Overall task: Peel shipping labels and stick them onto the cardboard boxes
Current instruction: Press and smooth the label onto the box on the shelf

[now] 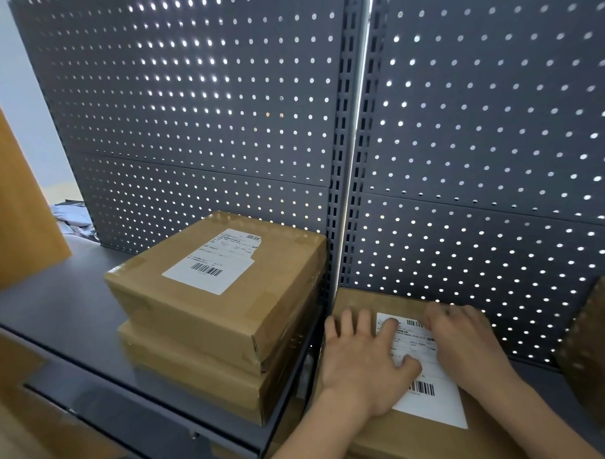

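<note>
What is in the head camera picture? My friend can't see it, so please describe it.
A left hand and a right hand press a white shipping label flat onto a cardboard box. Left of it, two stacked boxes sit on a dark shelf, the top one already labelled. A grey pegboard stands behind.

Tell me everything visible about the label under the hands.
The shipping label is a white rectangular sheet printed with black text and barcodes at its far and near ends. It lies flat on the top of a brown cardboard box. The left hand and right hand press on it, near edge uncovered.
</note>
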Tool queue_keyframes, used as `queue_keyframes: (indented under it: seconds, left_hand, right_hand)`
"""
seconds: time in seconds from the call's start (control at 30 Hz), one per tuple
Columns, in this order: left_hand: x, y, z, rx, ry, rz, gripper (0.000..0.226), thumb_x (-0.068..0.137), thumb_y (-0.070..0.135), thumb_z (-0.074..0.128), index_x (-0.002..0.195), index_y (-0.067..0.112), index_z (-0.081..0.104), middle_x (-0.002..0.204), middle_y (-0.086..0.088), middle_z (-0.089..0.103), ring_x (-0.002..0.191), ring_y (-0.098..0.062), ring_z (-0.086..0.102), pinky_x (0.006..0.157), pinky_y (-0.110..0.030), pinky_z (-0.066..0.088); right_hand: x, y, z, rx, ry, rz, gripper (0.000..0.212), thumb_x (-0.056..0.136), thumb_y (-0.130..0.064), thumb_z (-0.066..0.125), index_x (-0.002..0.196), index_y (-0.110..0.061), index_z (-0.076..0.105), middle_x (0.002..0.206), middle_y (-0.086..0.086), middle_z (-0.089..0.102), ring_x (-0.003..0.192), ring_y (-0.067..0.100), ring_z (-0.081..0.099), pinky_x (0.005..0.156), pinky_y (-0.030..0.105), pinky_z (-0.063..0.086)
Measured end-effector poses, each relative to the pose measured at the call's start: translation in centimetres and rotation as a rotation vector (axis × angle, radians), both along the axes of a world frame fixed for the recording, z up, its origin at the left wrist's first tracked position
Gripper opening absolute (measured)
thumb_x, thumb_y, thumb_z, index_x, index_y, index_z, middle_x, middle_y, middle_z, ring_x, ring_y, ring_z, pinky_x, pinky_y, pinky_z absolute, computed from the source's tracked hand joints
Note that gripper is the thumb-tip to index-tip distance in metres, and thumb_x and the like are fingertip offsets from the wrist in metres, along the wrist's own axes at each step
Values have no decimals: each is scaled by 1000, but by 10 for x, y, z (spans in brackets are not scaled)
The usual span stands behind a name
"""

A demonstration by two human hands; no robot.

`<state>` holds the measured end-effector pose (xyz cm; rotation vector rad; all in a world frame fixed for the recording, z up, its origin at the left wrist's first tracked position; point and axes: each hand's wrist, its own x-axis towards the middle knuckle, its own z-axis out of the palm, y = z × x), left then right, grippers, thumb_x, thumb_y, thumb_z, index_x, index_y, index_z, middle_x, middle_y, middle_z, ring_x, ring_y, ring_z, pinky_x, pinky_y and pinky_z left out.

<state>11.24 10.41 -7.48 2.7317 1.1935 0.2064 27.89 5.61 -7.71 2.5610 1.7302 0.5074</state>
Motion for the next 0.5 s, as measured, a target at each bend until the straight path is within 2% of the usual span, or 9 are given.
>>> queue_keyframes:
  seconds: [0.1,0.17,0.23,0.3,0.37,0.5]
  left_hand:
    - [0,0,1,-3,-4,0,62,90,62,25,143,31,31,142,-6,30,134,-33,18,113,-55,11]
    - [0,-1,1,-6,-4,1,62,90,62,25,142,30,32,142,-6,30,134,-33,17,113,-55,10]
    - [0,-1,1,-8,-7,3,62,90,62,25,142,30,32,142,-7,30,134,-34,17,113,-55,10]
    - [0,0,1,-6,-5,2,63,90,63,24,144,31,30,143,-7,30,135,-34,17,114,-56,9]
    - [0,-1,1,-10,-1,-1,64,90,63,24,145,31,29,143,-7,30,135,-34,17,114,-56,9]
    - [0,0,1,-14,0,4,64,90,63,24,145,31,29,144,-7,29,135,-34,16,114,-56,10]
  right_hand:
    - [0,-3,4,15,84,48,30,79,-2,43,98,-25,46,87,-5,54,88,18,48,83,32,40]
    - [2,-6,4,54,191,96,29,83,-1,44,94,-27,42,86,-7,51,88,15,45,77,28,37]
    - [6,-11,6,154,384,134,28,90,-3,49,91,-31,42,87,-9,51,87,13,48,71,27,40]
    - [9,-18,8,261,579,135,24,92,-11,57,102,-31,48,99,-10,51,95,12,49,77,32,47]
    - [12,-21,10,260,682,97,32,89,-15,64,110,-34,50,104,-10,54,98,13,52,79,33,48]
    - [6,-15,14,288,562,73,21,85,-8,66,84,-27,59,83,-8,62,78,10,59,64,29,50]
